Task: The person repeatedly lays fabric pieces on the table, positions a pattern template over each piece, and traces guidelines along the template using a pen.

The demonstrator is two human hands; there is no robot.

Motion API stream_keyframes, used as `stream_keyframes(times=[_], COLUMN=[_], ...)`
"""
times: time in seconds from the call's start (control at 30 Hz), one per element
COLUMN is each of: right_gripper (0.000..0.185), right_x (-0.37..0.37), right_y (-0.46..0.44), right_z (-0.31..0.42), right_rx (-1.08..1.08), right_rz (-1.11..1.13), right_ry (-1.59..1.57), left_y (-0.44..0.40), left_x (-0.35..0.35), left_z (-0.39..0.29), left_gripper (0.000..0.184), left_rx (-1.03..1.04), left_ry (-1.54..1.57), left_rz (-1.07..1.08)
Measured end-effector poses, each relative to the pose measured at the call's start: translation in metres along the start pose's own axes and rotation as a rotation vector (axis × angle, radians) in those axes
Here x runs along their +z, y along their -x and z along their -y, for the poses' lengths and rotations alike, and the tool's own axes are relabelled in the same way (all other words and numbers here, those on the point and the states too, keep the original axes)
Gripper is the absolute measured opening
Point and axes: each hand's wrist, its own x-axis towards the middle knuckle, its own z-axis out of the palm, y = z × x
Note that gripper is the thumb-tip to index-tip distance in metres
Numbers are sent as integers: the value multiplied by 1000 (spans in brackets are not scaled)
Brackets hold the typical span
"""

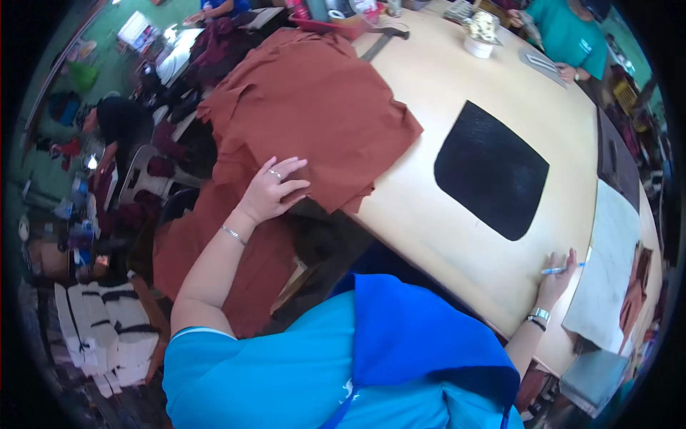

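A large reddish-brown leather hide (321, 107) lies in folds over the table's left side and hangs down past the edge. My left hand (273, 191) is at the hide's near edge, its fingers spread; whether they press on it I cannot tell. Over the near right part of the pale table (421, 214), my right hand (554, 282) is closed around a blue-and-white pen (552, 271). Between my hands, farther in, a black leather panel (493, 171) with rounded corners lies flat.
At the back are a hammer (386, 39), a red tray (336, 27) of supplies and a white tub (479, 48). A person in green (568, 36) works at the far right. Pale sheet material (604, 264) lies along the right edge. Another person (125, 121) bends over at left.
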Motion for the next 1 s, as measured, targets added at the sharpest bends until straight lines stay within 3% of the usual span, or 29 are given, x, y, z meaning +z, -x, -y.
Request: stream_keyframes(times=[0.1,0.27,0.37,0.5,0.6,0.7,0.73,0.8,0.83,0.87,0.93,0.97,1.0], right_gripper=[53,53,53,51,49,46,43,41,40,43,51,56,60], right_x=[1,3,1,2,2,1,3,4,5,12,23,28,31], right_y=[2,6,6,6,7,6,5,-2,-2,1,11,19,21], right_z=[18,34,34,32,26,30,28,30,35,37,71,104,133], right_rx=[3,77,5,-26,-32,-33,-51,358,542,596,119,-362,-467], right_rz=[6,-7,-3,-5,-28,-30,-65,-142,-172,-106,41,114,138], right_ry=[60,-87,22,55,84,56,44,-766,-1175,-1254,-761,-157,-159], left_y=[-22,-45,-58,-118,-156,-185,-199,-221,-230,-239,-253,-254,-252], left_x=[-15,7,-8,14,48,69,62,47,42,38,43,42,39], left_z=[-19,-50,-59,-100,-121,-108,-110,-122,-134,-148,-177,-199,-224], left_gripper=[40,46,53,53,45,30,25,17,17,17,17,15,14], left_rx=[-101,96,1,-109,-156,-276,-343,-479,-407,-339,-149,-41,68], left_ry=[100,-42,157,102,-125,-83,25,248,297,351,461,563,662], left_rz=[3,40,13,-198,-272,-33,-42,-34,-117,-200,-306,-301,-293])
